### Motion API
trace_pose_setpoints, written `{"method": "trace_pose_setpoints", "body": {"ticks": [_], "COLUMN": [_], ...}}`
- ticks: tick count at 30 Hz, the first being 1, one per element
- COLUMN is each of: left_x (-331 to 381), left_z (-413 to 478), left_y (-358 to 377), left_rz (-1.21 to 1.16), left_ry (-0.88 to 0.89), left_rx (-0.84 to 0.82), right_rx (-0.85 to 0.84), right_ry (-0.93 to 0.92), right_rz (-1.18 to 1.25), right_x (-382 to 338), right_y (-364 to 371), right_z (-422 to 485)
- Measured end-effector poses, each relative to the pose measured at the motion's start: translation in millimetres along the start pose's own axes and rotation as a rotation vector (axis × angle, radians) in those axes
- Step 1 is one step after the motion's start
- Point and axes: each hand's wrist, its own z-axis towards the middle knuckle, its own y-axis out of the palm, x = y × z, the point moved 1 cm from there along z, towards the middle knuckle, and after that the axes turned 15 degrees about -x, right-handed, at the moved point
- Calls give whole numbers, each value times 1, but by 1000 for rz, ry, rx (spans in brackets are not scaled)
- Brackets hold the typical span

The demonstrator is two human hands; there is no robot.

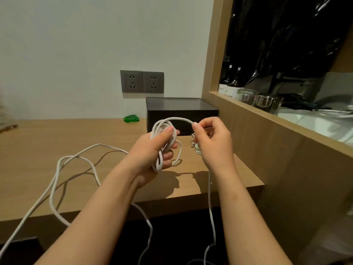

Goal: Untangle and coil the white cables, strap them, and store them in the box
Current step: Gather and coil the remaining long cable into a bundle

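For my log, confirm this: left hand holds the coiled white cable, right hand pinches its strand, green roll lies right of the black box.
Wrong: the head view shows the green roll left of the black box, not right. The rest stands.

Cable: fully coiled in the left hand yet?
No, the left hand holds some loops of cable, but long slack lies across the desk.

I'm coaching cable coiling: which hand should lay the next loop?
Probably the right hand: it pinches the free white cable running to the coil, which the left hand grips.
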Motion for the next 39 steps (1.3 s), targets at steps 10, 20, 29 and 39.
{"method": "trace_pose_setpoints", "body": {"ticks": [10, 20, 29, 39], "left_x": [-17, -15, -22, -19], "left_z": [-11, -22, -21, -21], "left_y": [9, -8, -12, -25], "left_rz": [2, -96, -42, 3], "left_ry": [68, 64, 33, 26], "left_rx": [204, 267, 340, 471], "right_rx": [-64, -157, -233, -450], "right_ry": [35, 173, 112, 140], "right_rz": [-50, 55, -82, -90], "right_x": [6, 9, 5, 7], "right_y": [9, 21, 32, 41], "right_z": [-41, -50, -50, -50]}}
